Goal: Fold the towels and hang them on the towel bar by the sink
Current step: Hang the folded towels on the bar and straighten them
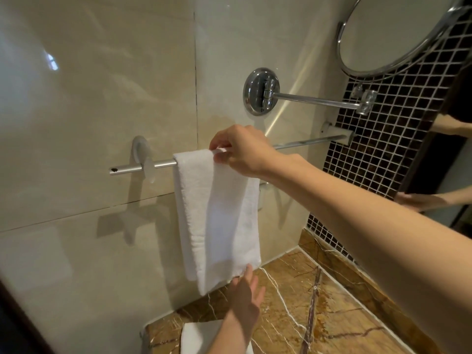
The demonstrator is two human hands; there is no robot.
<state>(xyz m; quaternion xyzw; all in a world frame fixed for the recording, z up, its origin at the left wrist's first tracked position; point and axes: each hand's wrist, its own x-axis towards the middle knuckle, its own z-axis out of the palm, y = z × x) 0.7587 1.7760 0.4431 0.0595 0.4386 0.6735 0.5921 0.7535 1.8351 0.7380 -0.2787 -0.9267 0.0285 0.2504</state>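
Here, in the head view, a white towel is hanging folded over the towel bar on the beige wall, its lower end just above the brown marble counter. The right hand is reaching in from the right and pinching the towel's top fold at the bar, w/ thumb and fingers curled on the cloth. The left hand is pointing up from below, fingers straight and a bit spread, one fingertip touching the towel's bottom right corner. Another white folded thing is lying on the counter at the bottom edge, partly hidden by the left forearm. A round chrome mirror is sitting top right, beside dark mosaic tiles.
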